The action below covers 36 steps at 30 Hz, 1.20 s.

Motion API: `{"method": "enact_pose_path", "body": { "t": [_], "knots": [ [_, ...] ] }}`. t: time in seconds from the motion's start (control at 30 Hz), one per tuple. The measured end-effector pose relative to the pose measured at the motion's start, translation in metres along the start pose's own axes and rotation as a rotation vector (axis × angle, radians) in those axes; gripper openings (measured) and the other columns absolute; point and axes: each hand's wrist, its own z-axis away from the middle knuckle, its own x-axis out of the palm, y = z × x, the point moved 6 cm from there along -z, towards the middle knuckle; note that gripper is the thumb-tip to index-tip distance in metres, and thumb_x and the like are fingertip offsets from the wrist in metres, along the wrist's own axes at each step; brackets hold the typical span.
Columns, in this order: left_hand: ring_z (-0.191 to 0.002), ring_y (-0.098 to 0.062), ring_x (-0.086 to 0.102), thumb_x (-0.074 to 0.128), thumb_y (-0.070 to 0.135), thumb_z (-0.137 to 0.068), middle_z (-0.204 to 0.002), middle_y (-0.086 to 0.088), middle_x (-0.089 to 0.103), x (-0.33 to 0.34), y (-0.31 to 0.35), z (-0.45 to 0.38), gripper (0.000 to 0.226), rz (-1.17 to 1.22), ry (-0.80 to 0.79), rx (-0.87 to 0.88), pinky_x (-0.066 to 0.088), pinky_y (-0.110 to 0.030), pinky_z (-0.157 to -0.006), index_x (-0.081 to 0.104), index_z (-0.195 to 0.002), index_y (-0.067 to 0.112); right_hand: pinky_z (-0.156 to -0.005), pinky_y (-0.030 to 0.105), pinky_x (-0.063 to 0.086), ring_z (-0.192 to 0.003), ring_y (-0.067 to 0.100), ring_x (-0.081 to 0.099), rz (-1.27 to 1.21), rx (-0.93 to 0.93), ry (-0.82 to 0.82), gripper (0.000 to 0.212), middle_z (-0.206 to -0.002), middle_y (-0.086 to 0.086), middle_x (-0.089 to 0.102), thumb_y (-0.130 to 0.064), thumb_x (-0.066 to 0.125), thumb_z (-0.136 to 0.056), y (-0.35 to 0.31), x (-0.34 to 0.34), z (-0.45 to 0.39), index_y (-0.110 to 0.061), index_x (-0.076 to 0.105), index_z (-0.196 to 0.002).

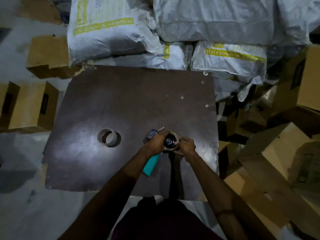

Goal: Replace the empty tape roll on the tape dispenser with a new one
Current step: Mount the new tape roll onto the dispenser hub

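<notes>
I am looking down past my dark shirt at both forearms reaching over a dark brown board. My left hand is closing over the tape dispenser, gripping its body from the left, while my right hand is pinching the brown tape roll that is sitting around the dispenser's black hub. The dispenser's teal handle is poking out below my left wrist, pointing back toward me, and its blue-grey front end is showing just beyond my left knuckles. My hands are covering most of the roll, so I cannot tell whether it is fully seated.

To the left, well apart from the dispenser, a second cardboard ring is lying on the board with its hollow middle showing; I cannot tell whether any tape is left on it.

Around the board, cardboard boxes are crowding both sides, closed as far as I can see. Beyond the far edge, grey-white sacks with yellow-green print are piling up against each other, their contents hidden.
</notes>
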Motion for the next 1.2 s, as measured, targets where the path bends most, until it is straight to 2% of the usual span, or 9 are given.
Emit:
{"method": "enact_pose_path", "body": {
  "t": [0.2,0.37,0.5,0.6,0.7,0.87,0.97,1.1,1.2],
  "knots": [
    [-0.14,-0.03,0.043,0.072,-0.001,-0.081,-0.151,-0.018,0.046,0.039,0.009,0.025,0.071,-0.062,-0.082,0.194,0.018,-0.015,-0.113,0.044,-0.147,-0.002,-0.072,0.051,0.063,-0.09,0.031,0.07,0.043,0.017,0.045,0.026,-0.106,0.015,0.069,0.007,0.069,-0.08,0.046,-0.03,0.023,-0.012,0.067,-0.097],
    [-0.144,-0.028,0.039,0.066,-0.007,-0.077,-0.155,-0.016,0.041,0.065,-0.01,0.041,0.079,-0.044,0.006,0.168,0.019,-0.023,-0.12,0.04,-0.151,0.005,-0.068,0.046,0.064,-0.091,0.031,0.071,0.122,-0.051,0.02,0.02,-0.108,0.015,0.07,-0.003,0.064,-0.083,0.051,-0.034,0.029,-0.017,0.067,-0.098],
    [-0.134,-0.031,0.051,0.058,-0.002,-0.078,-0.144,-0.015,0.053,0.058,-0.023,0.05,0.064,0.006,0.179,0.08,0.035,-0.031,-0.117,0.052,-0.141,0.006,-0.065,0.039,0.063,-0.095,0.032,0.07,0.201,-0.141,0.02,0.025,-0.11,0.014,0.068,-0.003,0.061,-0.086,0.036,-0.028,0.029,-0.015,0.065,-0.107],
    [-0.114,-0.027,0.06,0.053,0.015,-0.083,-0.13,-0.008,0.057,0.044,-0.039,0.061,0.047,0.008,0.317,-0.064,0.053,-0.042,-0.095,0.057,-0.129,0.017,-0.068,0.043,0.063,-0.095,0.034,0.068,0.271,-0.186,0.022,0.031,-0.109,0.014,0.065,0.0,0.059,-0.085,0.03,-0.028,0.025,-0.016,0.065,-0.112],
    [-0.104,-0.03,0.059,0.055,0.02,-0.088,-0.114,-0.011,0.06,0.031,-0.058,0.072,0.027,-0.048,0.431,-0.29,0.052,-0.043,-0.087,0.055,-0.114,0.013,-0.069,0.044,0.063,-0.094,0.033,0.068,0.279,-0.196,0.03,0.03,-0.108,0.014,0.066,0.001,0.061,-0.083,0.032,-0.028,0.019,-0.018,0.065,-0.106],
    [-0.081,-0.023,0.062,0.055,0.049,-0.092,-0.096,-0.009,0.066,0.038,-0.088,0.067,0.033,0.106,0.244,-0.483,0.052,-0.036,-0.07,0.054,-0.096,0.017,-0.077,0.05,0.062,-0.089,0.032,0.071,0.336,-0.286,0.069,0.027,-0.1,0.011,0.072,-0.002,0.06,-0.077,0.032,-0.026,0.015,-0.023,0.068,-0.093],
    [-0.072,-0.019,0.06,0.055,0.041,-0.093,-0.085,-0.005,0.066,0.036,-0.086,0.06,0.023,0.184,0.14,-0.452,0.042,-0.03,-0.062,0.058,-0.082,0.021,-0.086,0.039,0.057,-0.098,0.029,0.068,0.386,-0.353,0.071,0.025,-0.1,0.007,0.071,-0.005,0.07,-0.077,0.028,-0.026,0.018,-0.019,0.067,-0.098],
    [-0.075,-0.024,0.069,0.061,0.031,-0.092,-0.088,-0.011,0.074,0.045,-0.093,0.051,0.02,0.478,0.077,-0.538,0.056,-0.038,-0.074,0.066,-0.08,0.016,-0.095,0.037,0.043,-0.118,0.033,0.045,0.617,-0.578,0.149,0.044,-0.127,0.015,0.047,-0.017,0.072,-0.082,0.01,-0.018,0.035,-0.013,0.054,-0.122],
    [-0.076,-0.023,0.067,0.06,0.015,-0.095,-0.099,-0.019,0.072,0.06,-0.081,0.049,0.012,0.722,0.129,-0.552,0.054,-0.038,-0.075,0.068,-0.087,0.011,-0.087,0.042,0.05,-0.117,0.036,0.046,0.811,-0.709,0.184,0.043,-0.125,0.013,0.041,-0.031,0.066,-0.087,-0.001,0.0,0.056,-0.017,0.049,-0.124]
  ]
}}
